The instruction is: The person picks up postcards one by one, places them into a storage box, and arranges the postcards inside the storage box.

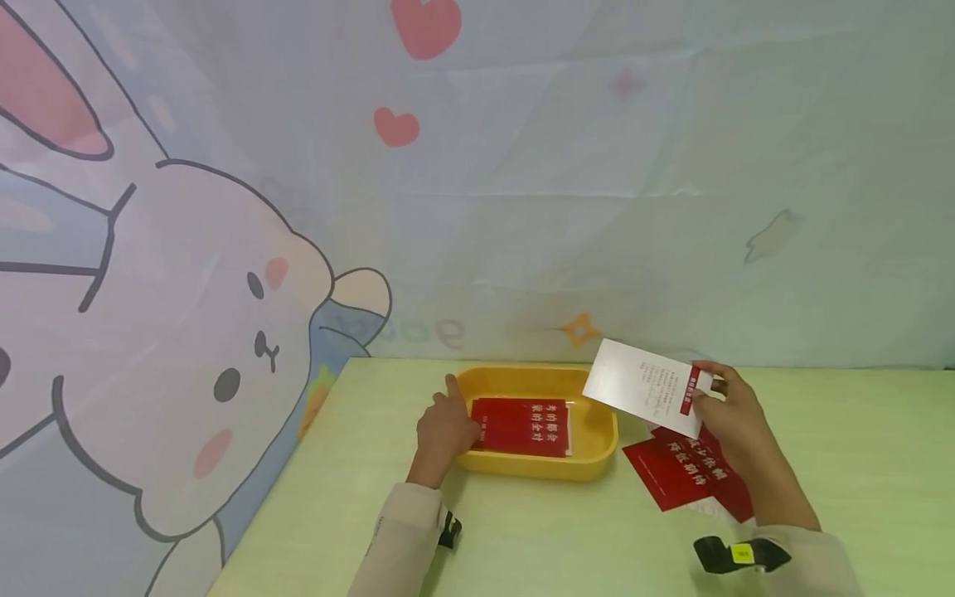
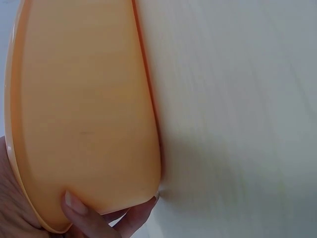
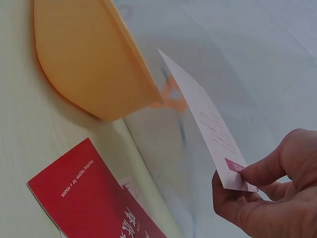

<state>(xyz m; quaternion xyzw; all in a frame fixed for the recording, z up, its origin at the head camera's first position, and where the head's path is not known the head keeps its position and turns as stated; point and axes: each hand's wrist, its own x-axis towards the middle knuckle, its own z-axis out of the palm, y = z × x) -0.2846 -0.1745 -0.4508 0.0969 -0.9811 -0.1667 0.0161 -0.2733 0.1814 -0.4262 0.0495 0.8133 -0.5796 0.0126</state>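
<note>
My right hand pinches a white card by one end, between thumb and fingers. The card has a red label and small print, and it is tilted above the tray's right end in the head view. My left hand grips the left end of a yellow plastic tray, its thumb against the outer wall. Inside the tray lie red cards with white lettering, stacked with a pale edge showing. Below my right hand, more red cards lie loosely overlapped on the table, partly hidden by the forearm.
The tray stands near the back edge of a pale green table. Behind it hangs a cloth backdrop printed with a rabbit and hearts. A black strap with a yellow tag is on the right wrist.
</note>
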